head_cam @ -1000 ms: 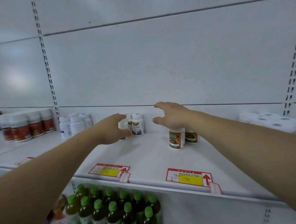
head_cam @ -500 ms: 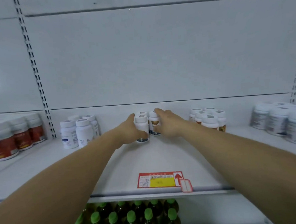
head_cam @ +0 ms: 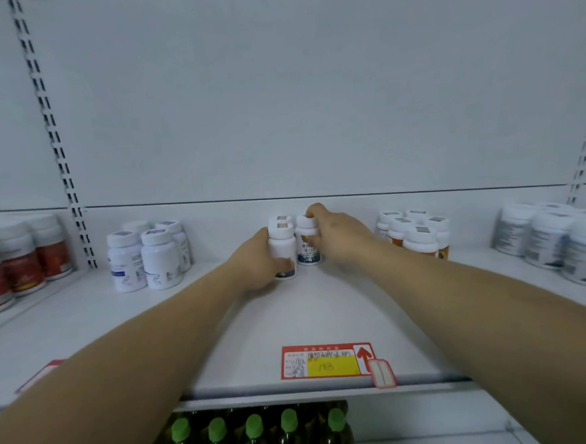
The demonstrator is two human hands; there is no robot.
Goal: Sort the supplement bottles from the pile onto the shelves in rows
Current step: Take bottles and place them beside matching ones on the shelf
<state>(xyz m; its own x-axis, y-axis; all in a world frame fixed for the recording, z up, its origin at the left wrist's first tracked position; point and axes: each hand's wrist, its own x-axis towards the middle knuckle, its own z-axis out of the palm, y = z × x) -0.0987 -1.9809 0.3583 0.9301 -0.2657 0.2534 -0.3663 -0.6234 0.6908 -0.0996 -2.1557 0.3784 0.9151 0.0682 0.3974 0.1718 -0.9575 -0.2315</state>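
1. While both arms reach to the back of the white shelf, each hand holds one supplement bottle near the middle of the back wall.
2. The left hand is wrapped around the front bottle. Its thumb lies across the lower part of the label, and the bottle stands upright on the shelf.
3. The right hand grips the second bottle from above and from the right, with fingers curled over the white cap. This bottle is upright too, just beside the front bottle.
4. A third bottle stands directly behind the front bottle; only its cap shows.
5. To the left stands a group of white bottles with blue labels, and further left are red-labelled bottles.
6. To the right are orange-labelled bottles, then grey-labelled bottles at the far right.
7. A red and yellow price tag sits on the front edge of the shelf, and green-capped drink bottles stand on the level below.
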